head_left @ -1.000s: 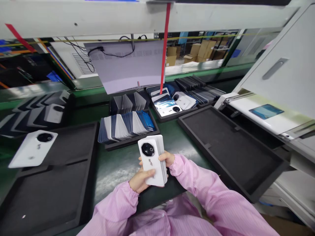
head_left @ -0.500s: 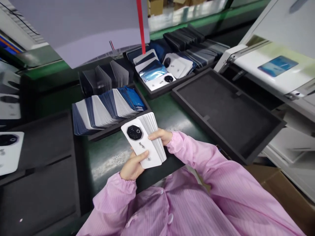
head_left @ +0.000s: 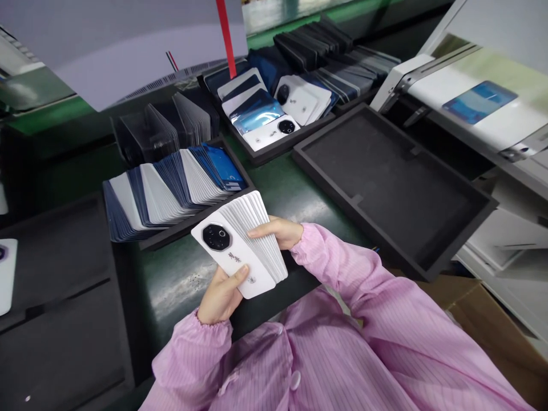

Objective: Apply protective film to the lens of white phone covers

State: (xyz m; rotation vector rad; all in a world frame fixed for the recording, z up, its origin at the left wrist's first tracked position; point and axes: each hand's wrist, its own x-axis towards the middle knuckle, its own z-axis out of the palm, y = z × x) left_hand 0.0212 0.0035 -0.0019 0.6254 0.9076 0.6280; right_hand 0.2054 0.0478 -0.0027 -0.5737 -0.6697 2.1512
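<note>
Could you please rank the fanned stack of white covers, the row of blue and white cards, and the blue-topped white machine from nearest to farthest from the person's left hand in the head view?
From the left hand:
1. Fanned stack of white covers, in its grip, thumb on top.
2. Row of blue and white cards, in the tray beyond, up-left.
3. Blue-topped white machine, far right.

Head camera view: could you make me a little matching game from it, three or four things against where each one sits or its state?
Things:
1. stack of white covers
2. empty black tray
3. blue and white row of covers
4. red strip

Places or states:
A. hanging at the top
B. held in both hands
C. right of the hands, nothing in it
D. leaning in a tray behind the hands

Pairs: 1-B, 2-C, 3-D, 4-A
</note>
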